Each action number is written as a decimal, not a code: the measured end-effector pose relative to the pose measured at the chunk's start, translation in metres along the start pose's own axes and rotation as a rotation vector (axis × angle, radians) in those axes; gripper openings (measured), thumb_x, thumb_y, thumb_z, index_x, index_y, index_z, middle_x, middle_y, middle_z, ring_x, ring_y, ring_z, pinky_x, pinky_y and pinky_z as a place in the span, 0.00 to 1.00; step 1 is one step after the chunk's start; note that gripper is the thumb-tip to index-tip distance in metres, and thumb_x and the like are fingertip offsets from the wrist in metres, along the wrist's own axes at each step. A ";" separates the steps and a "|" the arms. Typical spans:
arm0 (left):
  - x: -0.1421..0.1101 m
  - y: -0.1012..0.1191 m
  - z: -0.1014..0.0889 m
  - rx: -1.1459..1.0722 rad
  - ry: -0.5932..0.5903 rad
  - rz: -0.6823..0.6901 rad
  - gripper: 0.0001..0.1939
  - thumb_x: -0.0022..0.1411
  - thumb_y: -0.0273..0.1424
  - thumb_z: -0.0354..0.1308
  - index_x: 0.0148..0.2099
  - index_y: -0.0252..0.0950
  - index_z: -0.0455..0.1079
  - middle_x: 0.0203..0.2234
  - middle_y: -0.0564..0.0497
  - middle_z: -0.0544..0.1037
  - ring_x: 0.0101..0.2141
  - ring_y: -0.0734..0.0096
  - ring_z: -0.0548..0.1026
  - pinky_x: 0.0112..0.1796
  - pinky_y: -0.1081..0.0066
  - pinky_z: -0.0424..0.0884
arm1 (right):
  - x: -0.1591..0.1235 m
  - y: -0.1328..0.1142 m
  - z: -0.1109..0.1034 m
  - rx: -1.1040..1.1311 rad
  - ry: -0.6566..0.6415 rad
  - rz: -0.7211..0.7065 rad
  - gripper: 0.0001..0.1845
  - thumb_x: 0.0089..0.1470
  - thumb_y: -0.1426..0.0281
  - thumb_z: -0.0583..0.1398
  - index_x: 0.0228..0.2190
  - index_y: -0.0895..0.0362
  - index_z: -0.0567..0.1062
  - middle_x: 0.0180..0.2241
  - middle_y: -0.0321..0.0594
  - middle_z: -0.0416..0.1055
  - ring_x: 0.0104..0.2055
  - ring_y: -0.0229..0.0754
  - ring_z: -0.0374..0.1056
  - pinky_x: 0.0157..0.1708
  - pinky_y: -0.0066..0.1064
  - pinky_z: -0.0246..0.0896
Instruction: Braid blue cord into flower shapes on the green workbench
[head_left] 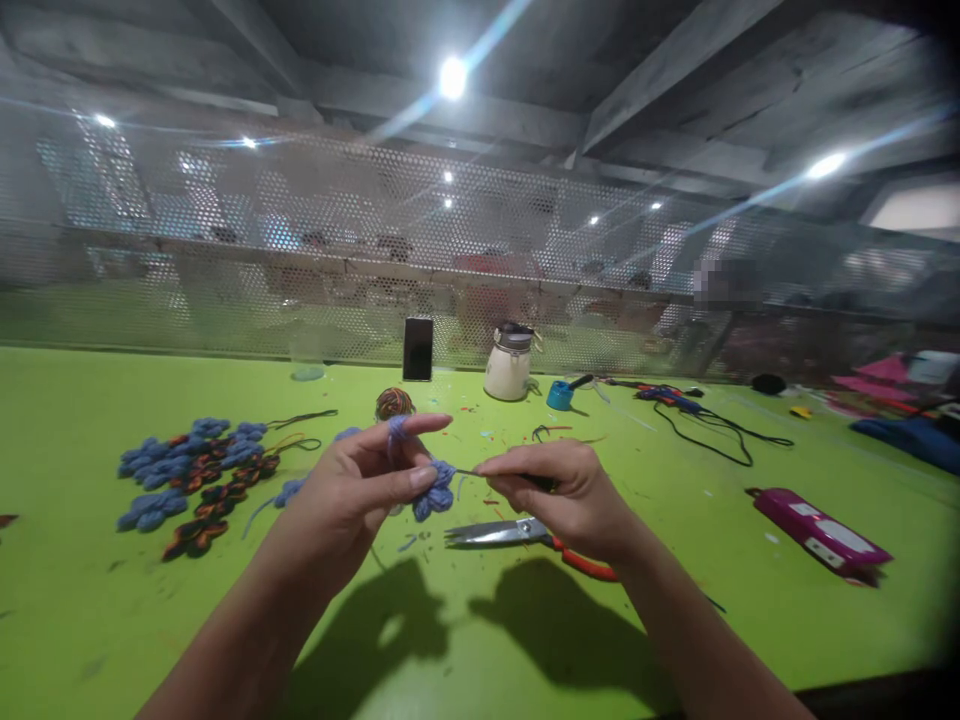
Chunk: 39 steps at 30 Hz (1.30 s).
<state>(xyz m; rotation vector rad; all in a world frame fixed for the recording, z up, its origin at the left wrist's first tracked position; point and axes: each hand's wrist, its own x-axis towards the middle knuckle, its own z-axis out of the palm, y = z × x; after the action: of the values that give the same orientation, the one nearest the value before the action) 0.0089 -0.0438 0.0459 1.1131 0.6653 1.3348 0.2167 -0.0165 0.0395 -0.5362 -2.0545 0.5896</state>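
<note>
Left hand (pixel 375 475) pinches blue crocheted flower (pixel 433 492) between thumb and fingers, blue yarn (pixel 397 430) looped round raised index finger. Right hand (pixel 566 490) closed on thin crochet hook (pixel 471 473), tip at flower's edge. Flower is held above green table (pixel 480 640), near scissors (pixel 499 533). Crocheted flower pile (pixel 199 475) lies left; purple case (pixel 817 530) right.

The left hand (pixel 375 475), right hand (pixel 559 490) and both forearms (pixel 251 610) are bare.
</note>
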 end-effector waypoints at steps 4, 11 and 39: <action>-0.001 0.000 -0.004 -0.079 -0.012 -0.091 0.16 0.44 0.21 0.65 0.39 0.35 0.76 0.24 0.53 0.71 0.24 0.81 0.68 0.27 0.80 0.65 | 0.000 0.002 0.000 0.075 -0.026 0.016 0.09 0.49 0.77 0.60 0.34 0.62 0.79 0.25 0.42 0.75 0.25 0.34 0.69 0.24 0.24 0.62; -0.001 -0.003 -0.008 -0.201 -0.015 -0.201 0.14 0.41 0.22 0.66 0.35 0.34 0.76 0.26 0.49 0.73 0.27 0.76 0.69 0.31 0.75 0.67 | 0.001 0.000 -0.002 0.089 -0.065 0.017 0.09 0.49 0.75 0.60 0.33 0.63 0.79 0.24 0.44 0.75 0.23 0.34 0.66 0.21 0.25 0.59; -0.001 -0.005 -0.006 -0.117 -0.109 -0.194 0.20 0.48 0.22 0.63 0.46 0.36 0.73 0.28 0.51 0.71 0.28 0.78 0.66 0.31 0.76 0.62 | -0.002 0.003 0.006 0.407 -0.045 0.173 0.08 0.48 0.74 0.62 0.33 0.60 0.79 0.18 0.35 0.67 0.19 0.30 0.57 0.18 0.23 0.51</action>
<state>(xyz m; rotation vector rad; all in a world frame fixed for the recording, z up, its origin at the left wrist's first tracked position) 0.0059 -0.0424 0.0392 0.9937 0.5917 1.1247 0.2127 -0.0171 0.0332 -0.4622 -1.8688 1.1012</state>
